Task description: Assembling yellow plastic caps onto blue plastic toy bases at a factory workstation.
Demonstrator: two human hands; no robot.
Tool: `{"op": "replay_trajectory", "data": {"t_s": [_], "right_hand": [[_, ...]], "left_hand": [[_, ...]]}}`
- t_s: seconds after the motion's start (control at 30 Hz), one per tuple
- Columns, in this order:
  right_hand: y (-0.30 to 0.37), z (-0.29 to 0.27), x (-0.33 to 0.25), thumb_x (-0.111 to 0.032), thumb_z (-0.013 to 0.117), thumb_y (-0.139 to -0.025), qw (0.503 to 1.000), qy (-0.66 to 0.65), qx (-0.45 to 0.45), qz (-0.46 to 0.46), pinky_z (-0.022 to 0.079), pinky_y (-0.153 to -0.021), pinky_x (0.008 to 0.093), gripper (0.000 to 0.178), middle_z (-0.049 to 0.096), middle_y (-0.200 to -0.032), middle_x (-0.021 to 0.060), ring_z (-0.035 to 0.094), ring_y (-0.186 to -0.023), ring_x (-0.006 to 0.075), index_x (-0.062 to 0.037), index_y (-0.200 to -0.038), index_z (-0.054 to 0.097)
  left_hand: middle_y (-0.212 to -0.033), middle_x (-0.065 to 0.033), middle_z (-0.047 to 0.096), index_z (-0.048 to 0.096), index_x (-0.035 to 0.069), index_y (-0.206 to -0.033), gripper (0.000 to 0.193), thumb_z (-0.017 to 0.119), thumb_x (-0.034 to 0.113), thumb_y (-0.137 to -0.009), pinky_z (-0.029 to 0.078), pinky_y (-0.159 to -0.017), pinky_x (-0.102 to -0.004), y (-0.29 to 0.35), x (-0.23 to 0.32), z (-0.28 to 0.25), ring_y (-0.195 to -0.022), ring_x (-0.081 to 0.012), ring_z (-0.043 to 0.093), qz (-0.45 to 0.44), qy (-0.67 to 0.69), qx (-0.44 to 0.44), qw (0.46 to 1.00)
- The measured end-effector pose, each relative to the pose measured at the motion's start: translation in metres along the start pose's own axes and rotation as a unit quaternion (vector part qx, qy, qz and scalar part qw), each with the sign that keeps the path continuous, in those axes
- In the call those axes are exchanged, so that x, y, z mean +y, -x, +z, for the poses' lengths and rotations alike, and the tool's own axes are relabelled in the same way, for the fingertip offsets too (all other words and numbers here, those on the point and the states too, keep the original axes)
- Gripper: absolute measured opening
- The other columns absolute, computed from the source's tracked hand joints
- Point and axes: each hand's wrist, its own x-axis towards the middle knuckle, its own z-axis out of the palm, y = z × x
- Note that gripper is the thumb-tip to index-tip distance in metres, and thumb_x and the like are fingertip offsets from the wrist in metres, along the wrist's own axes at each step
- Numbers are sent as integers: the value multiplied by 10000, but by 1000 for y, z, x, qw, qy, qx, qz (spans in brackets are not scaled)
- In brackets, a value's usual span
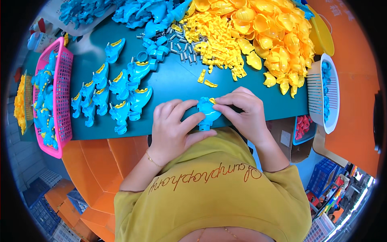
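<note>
At the near edge of the green table, my left hand [171, 123] grips a blue plastic shell part [209, 114] with a round neck at its lower end. Pinched between thumb and forefinger of my right hand [245, 108] is a small yellow ridged strip [212, 101], set against the upper edge of the blue part. Two loose yellow strips [209, 83] lie just beyond my hands. To the left, blue shell parts [139, 100] stand in rows, several with a yellow strip along the edge and a small metal cylinder.
Heaps of yellow strips [215, 44], yellow shells [282, 48] and metal cylinders [187, 52] cover the far side, beside blue parts [151, 12]. A pink basket [64, 88] holds blue-and-yellow pieces at left. A white basket [334, 97] stands at the right edge; orange boxes [100, 169] are below.
</note>
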Motion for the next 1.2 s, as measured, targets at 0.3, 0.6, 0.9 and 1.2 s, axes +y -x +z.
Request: {"op": "replay_trajectory", "data": {"t_s": [0.3,0.6,0.9,1.2], "right_hand": [[2,-9,-7,-31,827,-860,992,106,-50,-47,549,-773,367,147,778,-972,66,684,-869,261,-54,-1001,796],[0,-17,-30,-41,764,-833,945,279,-135,-106,529,-734,398,305,726,-1019,44,652,-864,249,-79,-1135,764],[-81,-24,-3,-197,772,-931,979,126,-108,-118,562,-823,432,188,731,-1003,107,691,-947,327,-63,-1063,778],[-111,25,-3,-193,756,-908,912,366,-105,-152,527,-754,425,152,660,-1039,37,625,-1061,258,-106,-1032,746]], "left_hand": [[-1213,-14,689,746,218,-1011,428,886,539,-767,441,-951,-443,1,1,4,-1119,-287,616,-12,3,6,1000],[-1226,-17,705,760,197,-972,429,920,503,-716,442,-959,-430,-1,3,2,-1112,-297,607,-21,10,8,1000],[-1224,-22,707,760,208,-957,407,912,511,-732,439,-973,-438,-1,4,2,-1130,-304,610,-37,12,18,999],[-1213,-23,712,766,201,-930,392,933,483,-714,434,-975,-422,4,4,0,-1123,-297,609,-62,2,39,997]]}}
